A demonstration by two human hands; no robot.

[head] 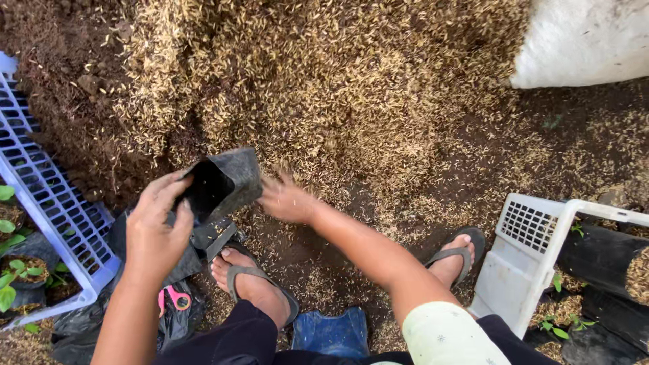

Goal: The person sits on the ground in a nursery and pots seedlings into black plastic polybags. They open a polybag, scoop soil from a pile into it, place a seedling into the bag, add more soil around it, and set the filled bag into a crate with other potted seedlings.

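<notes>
— Black plastic, is that what the left hand (157, 226) has?

— Yes, a black nursery bag (220, 184), gripped at the rim with its mouth held open and tilted toward the big heap of rice husks (324, 81) mixed with dark soil (61, 81).

— And the right hand (287, 198)?

— Just beside the bag's mouth, low over the husks, fingers loosely spread and blurred; it grips nothing I can make out.

— What lies around them?

— More flat black bags (203, 240) under the held one, by the left foot in a grey sandal (253, 284). Pink-handled scissors (174, 297) lie near that foot. A pale blue crate (51, 203) at the left holds seedlings (13, 270) in filled bags; a white crate (534, 257) stands at the right beside other bags. A white sack (585, 40) rests at the top right edge of the heap.
</notes>
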